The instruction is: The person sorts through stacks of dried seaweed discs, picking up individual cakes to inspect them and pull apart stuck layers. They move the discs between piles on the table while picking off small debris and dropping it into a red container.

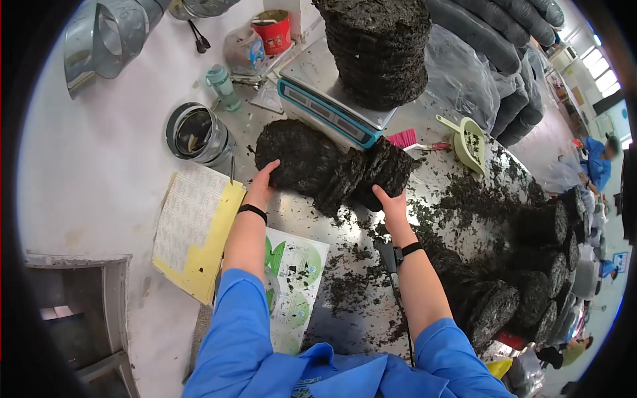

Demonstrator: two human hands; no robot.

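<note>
A row of dark, flaky round cakes that look like dried seaweed (305, 159) lies on its side, stretched between my two hands. My left hand (261, 186) grips the left end, thumb on top and the other fingers hidden beneath. At the right end, my right hand (393, 204) is closed on the cakes in the same way. Just behind them stands a digital scale (330, 111) with a blue-green frame. On its metal plate rises a tall stack of the same dark cakes (378, 53).
Loose flakes cover the metal table (358, 285). Left are a yellow-edged label sheet (192, 232), a metal canister (199, 136) and a bottle (222, 87). A pink brush (403, 138) and green dustpan (470, 147) sit at back right. More cakes (491, 308) are piled right; a person (597, 162) is beyond.
</note>
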